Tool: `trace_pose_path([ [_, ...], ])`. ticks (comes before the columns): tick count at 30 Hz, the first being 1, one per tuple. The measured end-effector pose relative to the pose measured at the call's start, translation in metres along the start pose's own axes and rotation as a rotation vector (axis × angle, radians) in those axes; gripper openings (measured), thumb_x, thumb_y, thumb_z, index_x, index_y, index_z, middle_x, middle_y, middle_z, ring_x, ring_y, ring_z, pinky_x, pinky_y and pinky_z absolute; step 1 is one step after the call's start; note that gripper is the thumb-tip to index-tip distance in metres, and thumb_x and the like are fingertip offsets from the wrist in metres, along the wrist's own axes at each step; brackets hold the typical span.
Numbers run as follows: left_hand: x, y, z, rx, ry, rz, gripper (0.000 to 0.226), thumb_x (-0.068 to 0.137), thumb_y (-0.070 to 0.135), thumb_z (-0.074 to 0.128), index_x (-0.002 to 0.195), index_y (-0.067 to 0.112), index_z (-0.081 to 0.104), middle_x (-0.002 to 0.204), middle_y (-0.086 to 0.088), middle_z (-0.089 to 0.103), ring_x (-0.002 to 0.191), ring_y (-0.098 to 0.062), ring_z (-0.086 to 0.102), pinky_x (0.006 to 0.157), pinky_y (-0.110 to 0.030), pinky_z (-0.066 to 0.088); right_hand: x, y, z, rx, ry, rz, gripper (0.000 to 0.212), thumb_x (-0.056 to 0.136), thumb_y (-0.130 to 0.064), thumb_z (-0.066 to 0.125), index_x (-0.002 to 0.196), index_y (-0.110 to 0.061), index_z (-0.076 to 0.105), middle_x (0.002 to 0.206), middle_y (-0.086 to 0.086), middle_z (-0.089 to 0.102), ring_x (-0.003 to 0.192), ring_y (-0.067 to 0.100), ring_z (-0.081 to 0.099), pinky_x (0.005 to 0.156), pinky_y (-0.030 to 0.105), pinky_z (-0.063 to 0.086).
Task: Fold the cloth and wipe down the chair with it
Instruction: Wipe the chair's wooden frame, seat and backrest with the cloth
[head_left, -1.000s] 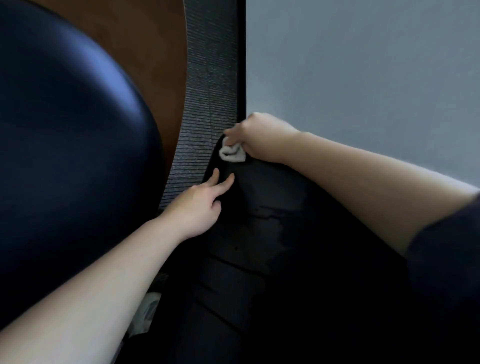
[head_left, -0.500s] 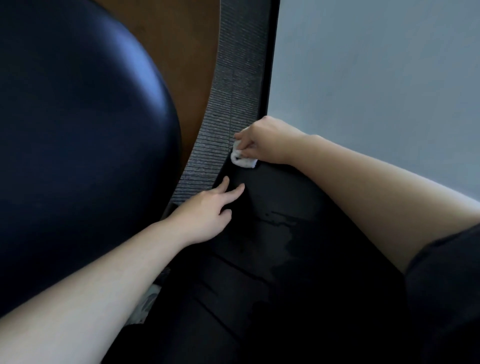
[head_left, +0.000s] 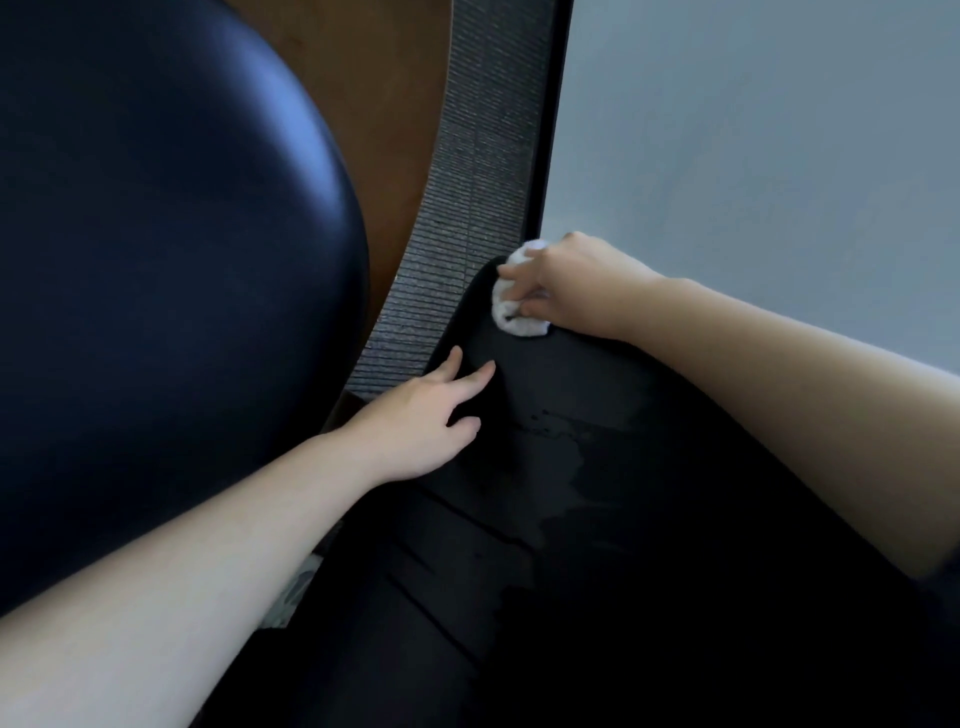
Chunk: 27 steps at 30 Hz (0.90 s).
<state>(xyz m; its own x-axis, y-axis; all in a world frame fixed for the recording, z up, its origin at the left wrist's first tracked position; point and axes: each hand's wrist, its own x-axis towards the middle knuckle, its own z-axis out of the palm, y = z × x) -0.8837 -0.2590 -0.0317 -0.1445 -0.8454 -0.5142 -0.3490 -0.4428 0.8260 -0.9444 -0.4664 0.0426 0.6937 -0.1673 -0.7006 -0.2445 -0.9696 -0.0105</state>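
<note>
Under right hand (head_left: 576, 291) fingers (head_left: 519, 275): bunched cloth (head_left: 511, 312), against chair (head_left: 571, 467).

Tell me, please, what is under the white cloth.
The white cloth lies against the black chair surface, near its rounded upper edge. The right hand grips the cloth and hides part of it; the spot directly beneath is covered.

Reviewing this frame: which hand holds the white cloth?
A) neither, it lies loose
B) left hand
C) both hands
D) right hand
D: the right hand grips the bunched cloth against the black chair; the left hand rests on it with fingers straight, holding nothing.
</note>
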Motion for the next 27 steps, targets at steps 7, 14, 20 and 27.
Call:
trace_pose_path([
  [7,-0.015,0.009,0.015,0.000,0.019,0.131,0.058,0.102,0.042,0.043,0.152,0.047,0.014,0.165,0.004,-0.006,0.151,-0.010,0.000,0.122,-0.033,0.015,-0.041,0.000,-0.004,-0.056,0.007,0.061,0.022,0.096,-0.029,0.048,0.099,-0.022,0.068,0.119,-0.003,0.061,0.108,0.024,0.058,0.086,0.037,0.048],
  [14,-0.028,0.019,0.022,0.027,0.000,0.127,0.062,0.102,0.042,0.044,0.152,0.050,0.009,0.164,0.008,-0.009,0.150,-0.009,0.003,0.120,-0.026,0.020,-0.064,-0.007,-0.004,-0.202,-0.025,0.013,0.033,0.098,-0.030,0.036,0.113,-0.018,0.063,0.124,0.000,0.055,0.121,0.019,0.049,0.089,0.021,0.035],
  [20,-0.048,0.032,0.031,0.050,-0.002,0.168,0.060,0.102,0.038,0.043,0.153,0.047,0.013,0.164,0.005,-0.008,0.150,-0.008,-0.002,0.120,-0.023,0.012,-0.120,-0.018,-0.003,-0.034,-0.057,0.078,0.056,0.091,-0.040,0.023,0.122,-0.022,0.066,0.140,0.008,0.051,0.130,0.031,0.044,0.106,0.045,0.038],
  [27,-0.070,0.015,0.047,0.060,-0.076,0.109,0.058,0.102,0.039,0.044,0.151,0.050,0.015,0.165,0.004,-0.003,0.151,-0.011,0.008,0.115,-0.017,0.013,-0.083,-0.029,0.015,-0.132,-0.015,0.109,0.030,0.098,-0.021,0.044,0.117,-0.021,0.067,0.134,0.008,0.054,0.125,0.031,0.047,0.102,0.046,0.040],
])
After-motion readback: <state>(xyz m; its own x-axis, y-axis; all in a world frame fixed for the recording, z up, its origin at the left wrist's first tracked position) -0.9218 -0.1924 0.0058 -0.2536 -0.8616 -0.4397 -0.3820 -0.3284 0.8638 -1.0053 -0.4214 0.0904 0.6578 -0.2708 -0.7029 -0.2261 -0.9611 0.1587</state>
